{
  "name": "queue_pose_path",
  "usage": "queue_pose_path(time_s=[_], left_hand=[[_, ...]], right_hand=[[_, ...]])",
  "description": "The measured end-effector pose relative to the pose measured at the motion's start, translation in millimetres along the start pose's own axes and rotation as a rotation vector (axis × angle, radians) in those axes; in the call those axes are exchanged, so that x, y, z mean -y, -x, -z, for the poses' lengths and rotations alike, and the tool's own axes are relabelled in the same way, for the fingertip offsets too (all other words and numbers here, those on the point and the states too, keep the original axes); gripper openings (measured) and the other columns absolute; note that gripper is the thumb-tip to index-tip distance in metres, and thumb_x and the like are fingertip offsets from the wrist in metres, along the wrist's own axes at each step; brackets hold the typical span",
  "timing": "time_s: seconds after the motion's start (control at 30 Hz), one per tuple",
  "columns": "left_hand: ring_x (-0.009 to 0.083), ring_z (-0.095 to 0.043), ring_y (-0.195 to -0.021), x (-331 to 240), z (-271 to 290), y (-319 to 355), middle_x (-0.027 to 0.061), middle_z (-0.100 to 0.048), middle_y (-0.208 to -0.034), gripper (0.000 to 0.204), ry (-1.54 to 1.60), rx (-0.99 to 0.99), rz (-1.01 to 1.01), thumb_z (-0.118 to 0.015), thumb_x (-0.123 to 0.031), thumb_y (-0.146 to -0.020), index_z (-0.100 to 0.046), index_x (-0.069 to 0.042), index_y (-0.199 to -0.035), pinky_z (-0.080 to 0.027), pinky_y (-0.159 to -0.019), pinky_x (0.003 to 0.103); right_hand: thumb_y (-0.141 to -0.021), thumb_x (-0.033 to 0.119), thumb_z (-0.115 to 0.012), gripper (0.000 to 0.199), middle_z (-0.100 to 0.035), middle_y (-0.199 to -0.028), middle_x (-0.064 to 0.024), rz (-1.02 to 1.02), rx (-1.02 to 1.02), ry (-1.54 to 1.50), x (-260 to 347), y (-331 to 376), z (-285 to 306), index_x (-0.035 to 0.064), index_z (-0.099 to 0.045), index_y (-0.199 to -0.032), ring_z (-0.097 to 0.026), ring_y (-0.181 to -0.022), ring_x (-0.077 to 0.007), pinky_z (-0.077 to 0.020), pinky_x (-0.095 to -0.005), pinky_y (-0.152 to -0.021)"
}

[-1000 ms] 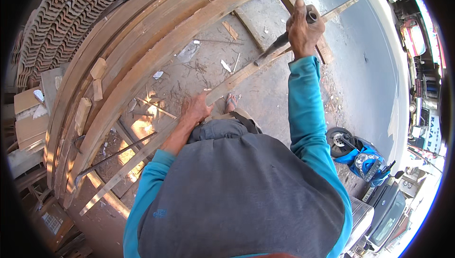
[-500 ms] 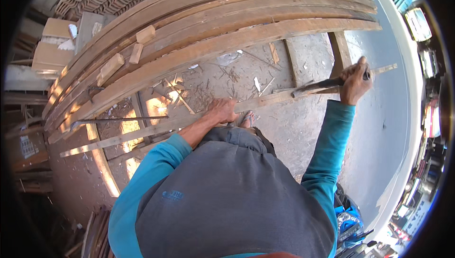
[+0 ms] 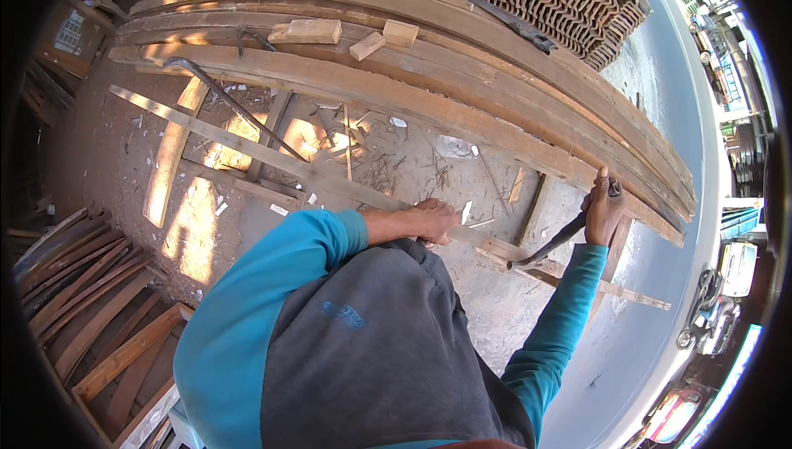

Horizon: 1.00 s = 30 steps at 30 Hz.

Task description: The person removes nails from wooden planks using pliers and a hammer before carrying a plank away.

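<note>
A long, narrow wooden strip [image 3: 247, 148] runs slantwise from far left to near right in front of me. My left hand [image 3: 429, 222] is closed around it near its middle. My right hand [image 3: 606, 214] grips a dark hammer [image 3: 557, 243] by its upper end. The rounded lower end of the hammer is over the strip, to the right of my left hand; contact between them cannot be made out. A dark, bent crowbar [image 3: 239, 111] lies across the strip on the left, its hooked end by the beams.
Long timber beams [image 3: 388, 77] lie side by side beyond the strip, with small wood blocks [image 3: 305, 32] on them. Stacked roof tiles [image 3: 511, 3] stand behind. Splinters and scraps litter the floor. Curved wooden pieces [image 3: 91, 309] lie at lower left. A road with parked vehicles [image 3: 709, 309] is at right.
The view has turned, so the beams and strip now slope down to the right. My right hand has moved away from the strip toward the beams, tilting the hammer. My left hand still holds the strip.
</note>
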<state>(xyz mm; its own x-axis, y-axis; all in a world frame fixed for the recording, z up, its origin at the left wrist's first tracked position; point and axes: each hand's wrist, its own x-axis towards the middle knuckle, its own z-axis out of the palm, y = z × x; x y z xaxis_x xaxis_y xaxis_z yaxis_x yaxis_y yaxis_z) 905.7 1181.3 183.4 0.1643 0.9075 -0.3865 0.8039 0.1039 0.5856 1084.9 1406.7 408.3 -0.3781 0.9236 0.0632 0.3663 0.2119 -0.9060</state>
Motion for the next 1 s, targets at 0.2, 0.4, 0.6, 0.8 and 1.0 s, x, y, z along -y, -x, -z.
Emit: queue_pose_path(time_s=[0.2, 0.4, 0.6, 0.8, 1.0], left_hand=[[0.0352, -0.064, -0.107, 27, 54, 66, 0.0176, -0.067, -0.112, 0.05, 0.302, -0.629, -0.141, -0.074, -0.038, -0.084, -0.066, -0.004, -0.119, -0.053, -0.091, 0.044], [0.0307, -0.066, -0.101, 166, 149, 155, 0.0143, -0.07, -0.103, 0.043, 0.363, -1.332, 0.439, -0.071, -0.027, -0.089, -0.063, -0.003, -0.123, -0.051, -0.09, 0.043], [0.0409, -0.059, -0.122, 308, 227, 235, 0.026, -0.061, -0.13, 0.068, 0.285, -1.5, 1.095, -0.069, -0.042, -0.086, -0.051, -0.001, -0.138, -0.045, -0.104, 0.046], [0.04, -0.056, -0.127, 426, 232, 260, 0.0276, -0.061, -0.132, 0.076, 0.247, -1.15, 1.234, -0.049, -0.059, -0.092, -0.063, 0.008, -0.124, -0.04, -0.11, 0.044], [0.0219, -0.063, -0.061, 523, 226, 303, 0.0098, -0.069, -0.078, 0.051, 0.546, -0.927, 1.227, -0.063, -0.051, -0.091, -0.072, -0.001, -0.087, -0.049, -0.054, 0.039]], right_hand=[[-0.101, 0.047, -0.058, 0.045, -0.037, -0.059, 0.0019, 0.125, -0.206, -0.548, 53, -13, -11, 0.0047, -0.056, -0.086, -0.039, -0.051, -0.0098, -0.0331, -0.0256, -0.05], [-0.103, 0.038, -0.047, 0.043, -0.059, -0.085, -0.009, 0.279, -0.153, -1.044, -15, -43, -51, -0.0013, -0.063, -0.097, -0.061, -0.091, -0.0265, -0.0476, -0.0429, -0.092], [-0.097, 0.043, -0.064, 0.057, -0.066, -0.114, -0.0156, -0.377, -0.207, -0.406, -106, -8, -123, -0.0063, -0.059, -0.125, -0.063, -0.104, -0.0244, -0.0501, -0.0385, -0.085], [-0.099, 0.035, -0.064, 0.044, -0.07, -0.11, -0.0141, -0.264, -0.366, -0.084, -111, 71, -92, -0.0051, -0.065, -0.116, -0.066, -0.105, -0.0236, -0.0506, -0.0386, -0.092], [-0.099, 0.038, -0.063, 0.049, -0.068, -0.111, -0.0176, -0.482, -0.226, -0.095, -120, 148, -92, -0.0083, -0.064, -0.117, -0.069, -0.102, -0.0258, -0.0562, -0.0354, -0.084]])
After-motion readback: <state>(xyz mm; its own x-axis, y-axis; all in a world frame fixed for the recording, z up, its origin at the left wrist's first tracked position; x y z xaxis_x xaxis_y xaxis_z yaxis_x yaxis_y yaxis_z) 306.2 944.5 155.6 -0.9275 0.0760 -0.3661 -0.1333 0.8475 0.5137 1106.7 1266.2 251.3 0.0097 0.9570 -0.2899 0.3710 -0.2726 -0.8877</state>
